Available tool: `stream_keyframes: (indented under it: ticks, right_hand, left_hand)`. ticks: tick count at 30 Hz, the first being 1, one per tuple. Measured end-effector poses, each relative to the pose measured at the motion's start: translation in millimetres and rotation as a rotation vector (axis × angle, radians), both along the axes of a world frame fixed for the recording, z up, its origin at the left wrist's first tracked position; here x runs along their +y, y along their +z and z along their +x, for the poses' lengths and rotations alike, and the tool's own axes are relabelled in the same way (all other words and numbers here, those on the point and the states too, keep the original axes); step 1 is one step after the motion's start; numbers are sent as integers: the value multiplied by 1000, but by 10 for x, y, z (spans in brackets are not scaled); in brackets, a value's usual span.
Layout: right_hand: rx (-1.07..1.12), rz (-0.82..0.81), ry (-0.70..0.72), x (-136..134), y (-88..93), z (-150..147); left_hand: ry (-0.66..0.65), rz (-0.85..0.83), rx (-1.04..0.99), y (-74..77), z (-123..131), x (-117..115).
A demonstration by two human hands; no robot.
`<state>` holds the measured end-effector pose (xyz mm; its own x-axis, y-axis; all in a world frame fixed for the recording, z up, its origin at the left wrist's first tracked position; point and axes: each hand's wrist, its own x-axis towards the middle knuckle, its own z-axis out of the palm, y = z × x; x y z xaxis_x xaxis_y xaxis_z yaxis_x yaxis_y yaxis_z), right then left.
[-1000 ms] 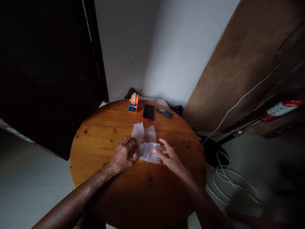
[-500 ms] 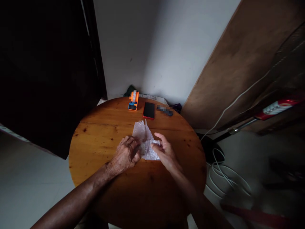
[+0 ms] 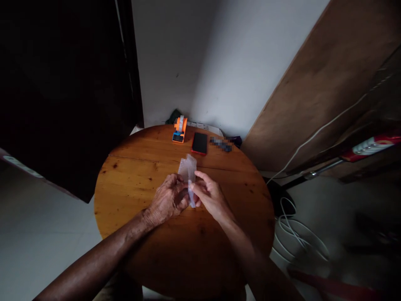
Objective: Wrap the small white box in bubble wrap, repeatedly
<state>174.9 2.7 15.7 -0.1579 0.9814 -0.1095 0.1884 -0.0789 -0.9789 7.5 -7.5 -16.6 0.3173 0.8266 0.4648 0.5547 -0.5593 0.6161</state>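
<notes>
Bubble wrap (image 3: 187, 166) partly folded between two hands

I have the bubble wrap near the middle of the round wooden table (image 3: 134, 188), and I take it as the centre of my dial; the far end points towards 12 o'clock and shows as a pale panel, while the near end, towards 6, stands as a narrow folded strip between the hands; whether that strip rests on the wood or is lifted a little, I cannot tell from up here.

My left hand (image 3: 171, 195) comes in from 8 o'clock, fingers curled against the wrap's left edge; the tips are partly hidden, so I cannot say whether they pinch it; my right hand (image 3: 211, 194), at 4 o'clock, has the near strip grasped, thumb in front and other fingers behind, the index reaching along the right edge.

By my reading the folding is part done: the near portion is doubled over, the far panel looks unfolded, and I see no tape on the wrap; whether anything lies inside is hidden from me.

The orange tape dispenser (image 3: 180, 130) stands untouched just short of 12, a red-edged phone (image 3: 199, 143) lies between 12 and 1, and a pixelated dark object (image 3: 221, 144) sits between 1 and 2.
</notes>
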Motion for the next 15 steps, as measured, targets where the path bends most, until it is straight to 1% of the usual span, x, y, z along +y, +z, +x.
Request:
stream_keyframes:
  ticks: [3,6,11,13,15]
  right_hand:
    - [-8,3,75,-44,40,52]
    - [-100,88,139,-61,2,83]
    - [-343,329,156,-66,-96,50]
    - [-382,360,163,-76,-103,41]
    - [-362,355,167,-92,-100,49]
  left_hand:
    - [-9,-114,-84,33,13,-3]
    - [15,-231,-167,62,15,-5]
    - [-25,-382,-378,88,-10,-11]
    - [-34,-433,-464,111,-19,-16]
    - [-21,-465,-505,131,-17,-19]
